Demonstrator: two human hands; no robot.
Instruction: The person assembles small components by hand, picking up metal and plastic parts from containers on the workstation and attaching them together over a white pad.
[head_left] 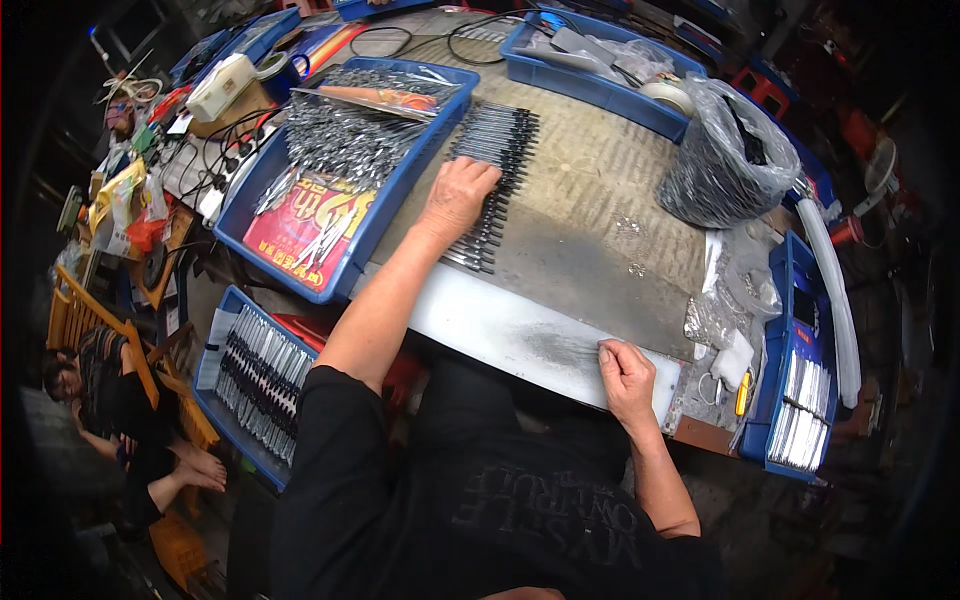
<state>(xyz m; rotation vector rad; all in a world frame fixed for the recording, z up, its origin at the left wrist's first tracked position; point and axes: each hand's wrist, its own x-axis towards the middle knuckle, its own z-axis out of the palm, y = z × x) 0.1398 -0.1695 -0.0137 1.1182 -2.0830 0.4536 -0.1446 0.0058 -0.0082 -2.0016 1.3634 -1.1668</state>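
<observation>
A long row of slim silver-and-black metal pieces (497, 130) lies side by side on the worktable. My left hand (462, 197) rests on the row's left side, its fingers bent down and closed among the pieces; what is under the fingertips is hidden. Near the front edge, my right hand (628, 385) is closed above a white board (490, 318), thumb against the curled fingers. Whatever it may hold does not show. Dark smudges mark the board beside that hand. A blue tray (345, 270) left of my left arm holds a heap of similar loose pieces.
Below left, a blue bin (235, 400) holds stacked rows of pieces. On the right are a bag-lined container (725, 160), scissors (710, 388), a yellow-handled tool (743, 393) and another blue bin (762, 440). A blue tray (590, 85) stands behind. A person (110, 400) sits at far left.
</observation>
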